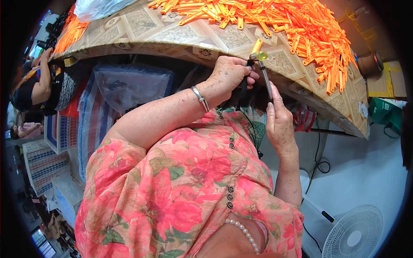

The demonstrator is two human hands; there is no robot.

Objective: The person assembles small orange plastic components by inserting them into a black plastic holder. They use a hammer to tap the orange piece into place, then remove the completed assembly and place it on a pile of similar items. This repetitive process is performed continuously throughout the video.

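Observation:
My left hand [232,76], a silver bangle at its wrist, pinches a dark piece in front of the table's near edge. An orange plastic handle [257,44] sticks up just beyond these fingers and seems joined to that dark piece. My right hand [280,122] is closed round the metal shaft of a small hammer [265,79]. The hammer's head, with a yellow-green face, is up beside the orange handle and overlaps it in view; whether they touch I cannot tell. A large heap of similar orange handles [297,26] covers the far right of the patterned table [167,36].
More orange pieces [73,34] and a translucent plastic bag [101,8] lie at the table's far left. A striped sack [124,86] and crates [45,165] stand at left, near another person [43,86]. At right are a white fan [355,236], loose cable and cardboard boxes [391,81].

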